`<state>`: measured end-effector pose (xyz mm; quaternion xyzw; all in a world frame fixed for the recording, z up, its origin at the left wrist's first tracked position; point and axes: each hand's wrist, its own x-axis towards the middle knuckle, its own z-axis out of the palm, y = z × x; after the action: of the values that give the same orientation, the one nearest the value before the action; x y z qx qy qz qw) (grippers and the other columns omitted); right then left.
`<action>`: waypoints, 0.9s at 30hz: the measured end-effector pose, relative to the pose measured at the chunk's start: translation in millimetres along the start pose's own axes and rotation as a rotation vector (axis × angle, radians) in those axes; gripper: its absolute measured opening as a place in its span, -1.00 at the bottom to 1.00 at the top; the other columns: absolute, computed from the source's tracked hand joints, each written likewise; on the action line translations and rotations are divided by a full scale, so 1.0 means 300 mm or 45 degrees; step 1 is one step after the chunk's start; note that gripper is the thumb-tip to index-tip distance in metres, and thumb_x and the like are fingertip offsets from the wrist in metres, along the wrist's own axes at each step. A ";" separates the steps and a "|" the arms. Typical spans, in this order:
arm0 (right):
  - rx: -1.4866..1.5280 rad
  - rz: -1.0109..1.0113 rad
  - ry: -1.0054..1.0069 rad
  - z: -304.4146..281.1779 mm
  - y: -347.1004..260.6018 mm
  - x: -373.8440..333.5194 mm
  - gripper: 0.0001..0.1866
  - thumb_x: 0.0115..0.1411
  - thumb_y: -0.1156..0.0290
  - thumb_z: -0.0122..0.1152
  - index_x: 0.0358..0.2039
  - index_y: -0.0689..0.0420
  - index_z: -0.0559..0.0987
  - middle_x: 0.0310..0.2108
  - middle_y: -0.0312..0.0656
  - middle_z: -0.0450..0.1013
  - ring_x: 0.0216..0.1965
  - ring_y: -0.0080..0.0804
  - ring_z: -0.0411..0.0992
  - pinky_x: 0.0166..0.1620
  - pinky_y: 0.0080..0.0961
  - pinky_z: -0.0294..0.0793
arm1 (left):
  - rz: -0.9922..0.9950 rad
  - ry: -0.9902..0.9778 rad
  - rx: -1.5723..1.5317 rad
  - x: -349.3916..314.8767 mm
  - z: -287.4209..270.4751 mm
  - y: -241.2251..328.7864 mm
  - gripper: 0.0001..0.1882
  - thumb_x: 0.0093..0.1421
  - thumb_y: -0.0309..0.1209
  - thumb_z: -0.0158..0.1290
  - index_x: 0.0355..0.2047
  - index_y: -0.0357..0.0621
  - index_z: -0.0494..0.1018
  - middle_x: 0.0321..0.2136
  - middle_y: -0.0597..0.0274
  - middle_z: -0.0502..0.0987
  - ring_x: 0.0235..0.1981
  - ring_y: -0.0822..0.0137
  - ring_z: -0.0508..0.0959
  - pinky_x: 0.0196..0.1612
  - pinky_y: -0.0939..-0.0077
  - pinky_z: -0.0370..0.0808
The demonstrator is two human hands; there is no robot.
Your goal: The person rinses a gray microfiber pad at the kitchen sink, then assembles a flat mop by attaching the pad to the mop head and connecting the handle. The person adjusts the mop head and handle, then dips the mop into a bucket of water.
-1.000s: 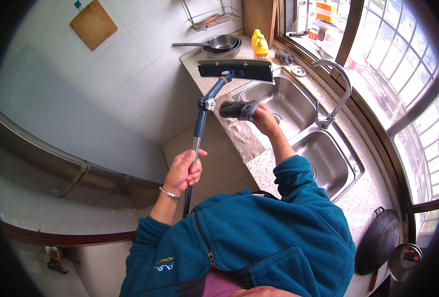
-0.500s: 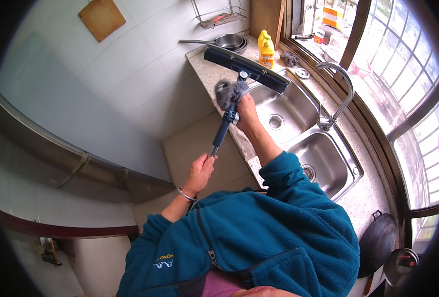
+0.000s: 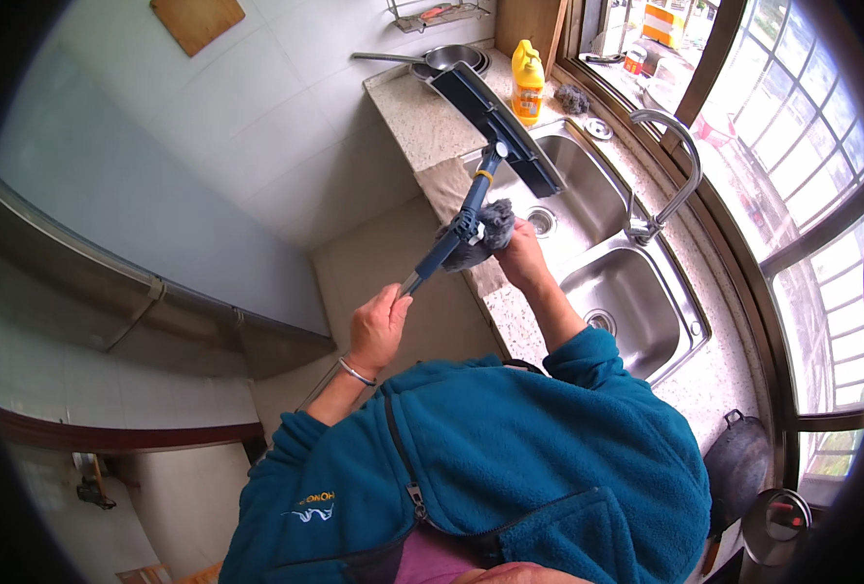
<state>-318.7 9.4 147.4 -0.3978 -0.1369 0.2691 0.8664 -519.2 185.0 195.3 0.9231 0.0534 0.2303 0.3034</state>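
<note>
A long-handled window squeegee with a wide dark blade head slants up over the near edge of the sink. Low on its pole, my left hand is closed around the thin metal shaft. My right hand grips a fluffy grey cloth against the blue handle joint, and part of the cloth hangs behind the handle. The fingertips of that hand are partly hidden by the cloth. The squeegee's head is raised above the far basin of the steel double sink, apart from the counter.
A curved faucet rises beside the sink, along the window. On the far counter stand a yellow bottle, stacked pans and a dark grey fuzzy clump. A black wok leans at the right. A large grey cabinet-like appliance fills the left.
The squeegee's head has swung to a steeper tilt. My right hand and the cloth have moved down and to the right, and my left hand has shifted slightly left.
</note>
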 end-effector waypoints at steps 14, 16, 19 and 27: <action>0.525 -0.030 -0.399 0.221 -0.025 -0.010 -0.57 0.31 0.04 0.00 -0.05 0.14 0.47 -0.10 -0.19 0.49 -0.06 -0.32 0.46 0.05 -0.25 0.46 | -0.083 0.021 -0.210 -0.019 0.028 0.039 -0.79 0.31 -0.34 -0.01 -0.35 -0.26 0.40 -0.66 0.04 0.37 -0.67 0.18 0.38 -0.53 0.39 0.33; 0.586 0.035 -0.413 0.220 -0.009 -0.030 -0.58 0.31 0.07 0.00 -0.03 0.15 0.46 -0.09 -0.17 0.48 -0.05 -0.31 0.46 0.06 -0.26 0.45 | -0.064 0.077 -0.245 -0.019 0.020 0.040 -0.78 0.32 -0.34 -0.02 -0.34 -0.27 0.41 -0.66 0.07 0.36 -0.67 0.23 0.37 -0.52 0.43 0.33; 0.539 0.064 -0.424 0.202 -0.008 -0.050 -0.64 0.25 0.33 0.11 0.02 0.18 0.44 -0.05 -0.16 0.46 -0.05 -0.34 0.46 0.07 -0.35 0.45 | -0.133 0.078 -0.276 -0.020 0.004 0.040 -0.82 0.31 -0.35 -0.01 -0.34 -0.22 0.38 -0.65 -0.06 0.37 -0.62 -0.05 0.43 -0.55 0.26 0.33; 0.027 -0.049 -0.335 0.174 -0.032 -0.056 -0.55 0.12 0.63 0.11 0.06 0.16 0.44 -0.13 -0.19 0.50 -0.15 -0.48 0.50 -0.09 -0.53 0.53 | -0.299 0.191 -0.368 -0.041 -0.031 -0.004 -0.79 0.33 -0.33 -0.03 -0.34 -0.24 0.41 -0.68 0.03 0.33 -0.68 0.18 0.36 -0.57 0.37 0.31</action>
<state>-352.5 26.6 188.0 -0.3472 -0.2539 0.3038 0.8501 -534.4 187.9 196.3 0.8376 0.1494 0.2666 0.4529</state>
